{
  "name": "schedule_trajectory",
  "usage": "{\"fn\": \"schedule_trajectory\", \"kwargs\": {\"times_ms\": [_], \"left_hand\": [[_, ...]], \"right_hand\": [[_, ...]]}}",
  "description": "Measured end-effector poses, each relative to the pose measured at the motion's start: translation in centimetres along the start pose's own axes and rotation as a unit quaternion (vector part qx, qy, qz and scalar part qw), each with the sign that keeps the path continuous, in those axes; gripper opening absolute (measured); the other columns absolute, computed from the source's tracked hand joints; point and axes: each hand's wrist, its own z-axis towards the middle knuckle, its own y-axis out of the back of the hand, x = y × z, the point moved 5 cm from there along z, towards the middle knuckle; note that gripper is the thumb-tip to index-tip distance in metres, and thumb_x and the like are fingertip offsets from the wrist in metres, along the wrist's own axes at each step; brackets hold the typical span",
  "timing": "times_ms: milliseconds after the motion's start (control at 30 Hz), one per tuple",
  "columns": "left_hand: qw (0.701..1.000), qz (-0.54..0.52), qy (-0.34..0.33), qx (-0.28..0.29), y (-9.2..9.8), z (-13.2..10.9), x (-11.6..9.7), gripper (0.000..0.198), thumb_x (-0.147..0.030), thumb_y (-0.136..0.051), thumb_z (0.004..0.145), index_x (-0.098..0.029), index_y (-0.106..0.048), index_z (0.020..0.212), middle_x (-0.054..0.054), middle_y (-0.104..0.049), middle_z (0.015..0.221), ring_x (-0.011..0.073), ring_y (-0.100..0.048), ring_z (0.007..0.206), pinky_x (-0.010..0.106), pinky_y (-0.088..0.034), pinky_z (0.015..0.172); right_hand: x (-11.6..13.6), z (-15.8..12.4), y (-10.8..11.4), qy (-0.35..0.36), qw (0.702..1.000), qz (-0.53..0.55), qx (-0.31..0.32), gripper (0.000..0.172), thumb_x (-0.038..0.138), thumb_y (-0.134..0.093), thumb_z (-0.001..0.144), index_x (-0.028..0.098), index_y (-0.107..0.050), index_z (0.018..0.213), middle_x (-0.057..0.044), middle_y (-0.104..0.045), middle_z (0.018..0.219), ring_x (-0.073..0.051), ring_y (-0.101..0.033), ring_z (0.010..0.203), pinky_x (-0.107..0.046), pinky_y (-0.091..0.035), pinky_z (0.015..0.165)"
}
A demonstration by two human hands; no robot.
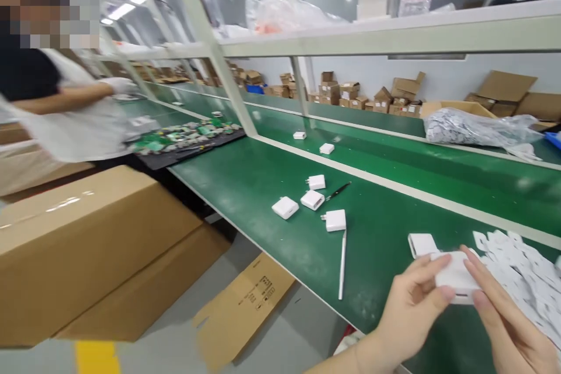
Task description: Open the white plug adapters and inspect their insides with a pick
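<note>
A white charger housing [458,278] is gripped between both hands above the green bench. My left hand [414,307] pinches its left side with thumb and fingers, and my right hand [508,315] presses on its right side. Just behind them lies another white charger shell [423,244]. To the right, a pile of flat white plastic pieces [517,272] is partly covered by my right hand. Farther left sit several white chargers [335,220], some with prongs showing. Near them rest a white pen-like tool [342,266] and dark tweezers [339,190].
Two white chargers [326,148] lie on the green strip beyond the pale rail. A black tray [188,149] bears green circuit boards. At left a person [83,105] stands behind a large cardboard box [96,245]. A shelf [394,35] crosses above; a plastic bag of parts [468,127] lies behind.
</note>
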Motion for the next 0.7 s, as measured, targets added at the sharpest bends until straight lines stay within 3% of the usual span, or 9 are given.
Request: {"fn": "schedule_trajectory", "kwargs": {"times_ms": [133, 333, 533, 700], "left_hand": [[0.998, -0.005, 0.056, 0.017, -0.2, -0.5, -0.5, 0.052, -0.057, -0.085, 0.074, -0.032, -0.078, 0.119, 0.011, -0.059, 0.150, 0.0389, -0.055, 0.137, 0.052, -0.045, 0.116], [0.996, 0.000, 0.065, 0.067, -0.5, -0.6, -0.7, 0.048, -0.053, -0.080, 0.081, -0.039, -0.072, 0.126, 0.006, -0.061, 0.150, 0.0353, -0.050, 0.144, 0.049, -0.039, 0.122], [0.997, 0.027, 0.029, 0.059, -1.0, -1.0, -1.1, 0.036, -0.048, -0.077, 0.086, -0.039, -0.077, 0.120, 0.006, -0.065, 0.144, 0.0306, -0.061, 0.133, 0.036, -0.054, 0.110], [0.999, -0.007, -0.025, 0.038, -0.5, -1.1, -1.0, 0.032, -0.039, -0.079, 0.086, -0.038, -0.078, 0.118, 0.007, -0.069, 0.137, 0.0252, -0.074, 0.113, 0.028, -0.063, 0.093]], "right_hand": [[1.9, 0.1, -0.1, 0.021, 0.998, 0.050, 0.008, 0.033, 0.033, -0.062, 0.100, 0.040, -0.070, 0.131, 0.005, -0.054, 0.154, -0.025, -0.052, 0.143, -0.025, -0.058, 0.102], [3.1, 0.0, 0.3, 0.053, 0.989, 0.132, 0.030, 0.032, 0.023, -0.062, 0.100, 0.042, -0.075, 0.121, 0.004, -0.053, 0.155, -0.025, -0.053, 0.141, -0.032, -0.056, 0.107], [3.4, -0.4, 0.1, 0.038, 0.991, 0.124, -0.024, 0.034, 0.024, -0.062, 0.100, 0.043, -0.072, 0.127, 0.003, -0.057, 0.152, -0.026, -0.053, 0.142, -0.038, -0.054, 0.111], [2.9, -0.3, -0.6, -0.067, 0.983, 0.173, -0.003, 0.040, 0.038, -0.066, 0.098, 0.044, -0.064, 0.138, 0.002, -0.059, 0.151, -0.026, -0.051, 0.144, -0.039, -0.055, 0.109]]}}
